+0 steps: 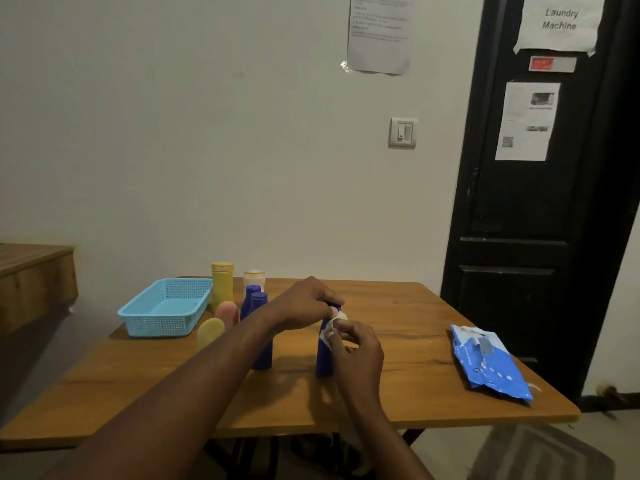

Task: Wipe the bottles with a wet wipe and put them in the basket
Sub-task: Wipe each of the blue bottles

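A blue bottle (323, 362) stands upright in the middle of the table (398, 317). The left hand (306, 304) is curled round its cap. The right hand (358, 349) pinches a white wipe (331, 330) against its neck. The basket (166, 308) sits at ten o'clock from it, with other bottles (260, 337) clustered between. A pack (488, 362) lies at three o'clock.

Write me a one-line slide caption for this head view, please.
Left hand holds an upright blue bottle by its top while the right hand presses a wet wipe to it.
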The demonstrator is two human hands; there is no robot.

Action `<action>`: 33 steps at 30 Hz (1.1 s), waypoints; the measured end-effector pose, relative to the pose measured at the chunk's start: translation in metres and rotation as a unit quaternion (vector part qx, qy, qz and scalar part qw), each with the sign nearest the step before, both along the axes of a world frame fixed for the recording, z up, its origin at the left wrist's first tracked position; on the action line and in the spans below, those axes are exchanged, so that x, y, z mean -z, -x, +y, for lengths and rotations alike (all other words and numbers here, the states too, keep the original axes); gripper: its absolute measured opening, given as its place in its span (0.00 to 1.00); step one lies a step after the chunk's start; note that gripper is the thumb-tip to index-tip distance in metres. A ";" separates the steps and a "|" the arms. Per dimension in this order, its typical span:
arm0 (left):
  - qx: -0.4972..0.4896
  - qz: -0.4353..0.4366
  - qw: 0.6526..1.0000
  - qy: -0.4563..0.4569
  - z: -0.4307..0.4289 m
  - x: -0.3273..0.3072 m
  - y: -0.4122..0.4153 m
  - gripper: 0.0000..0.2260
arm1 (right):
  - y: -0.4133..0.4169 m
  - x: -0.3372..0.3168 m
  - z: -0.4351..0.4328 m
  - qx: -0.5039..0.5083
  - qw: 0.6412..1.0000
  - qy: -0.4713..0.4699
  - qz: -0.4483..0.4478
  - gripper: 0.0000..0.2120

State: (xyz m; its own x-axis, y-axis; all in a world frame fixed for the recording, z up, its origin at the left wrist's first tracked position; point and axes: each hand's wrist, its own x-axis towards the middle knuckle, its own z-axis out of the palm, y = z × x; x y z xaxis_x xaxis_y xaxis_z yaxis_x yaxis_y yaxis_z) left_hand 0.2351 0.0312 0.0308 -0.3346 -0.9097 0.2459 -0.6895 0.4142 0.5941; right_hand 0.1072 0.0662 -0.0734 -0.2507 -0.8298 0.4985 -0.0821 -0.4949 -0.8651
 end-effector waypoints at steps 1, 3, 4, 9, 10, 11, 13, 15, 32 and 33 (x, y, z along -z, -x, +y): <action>-0.001 0.002 1.000 -0.001 0.000 0.000 0.000 0.17 | -0.002 0.002 0.002 0.005 1.000 0.008 0.004 0.09; 0.000 0.008 1.000 -0.009 0.001 -0.001 0.001 0.17 | -0.005 0.002 0.002 0.021 1.000 0.013 -0.008 0.09; 0.004 0.012 1.000 -0.016 0.002 -0.002 0.001 0.17 | -0.005 0.000 0.000 0.029 0.999 0.011 -0.023 0.08; 0.014 0.016 0.999 -0.036 0.004 -0.004 0.000 0.17 | 0.000 -0.017 -0.019 0.032 0.998 -0.022 -0.047 0.06; 0.013 0.017 0.999 -0.036 0.003 -0.004 -0.001 0.17 | 0.000 -0.018 -0.019 0.027 0.998 -0.027 -0.045 0.06; 0.012 0.020 0.999 -0.035 0.003 -0.003 -0.002 0.16 | 0.000 -0.018 -0.017 0.024 0.998 -0.026 -0.044 0.06; 0.013 0.026 0.999 -0.034 0.004 -0.002 -0.003 0.16 | -0.003 -0.012 -0.009 0.019 0.999 -0.019 -0.039 0.05; 0.006 0.027 0.999 -0.031 0.004 -0.004 -0.003 0.17 | -0.005 -0.005 -0.004 0.013 0.999 -0.019 -0.031 0.07; 0.002 0.017 0.998 -0.065 0.008 -0.001 -0.008 0.29 | 0.011 -0.019 -0.036 -0.082 0.985 -0.143 0.040 0.14; -0.001 0.020 0.998 -0.060 0.008 0.000 -0.009 0.29 | 0.012 -0.015 -0.035 -0.084 0.985 -0.142 0.050 0.14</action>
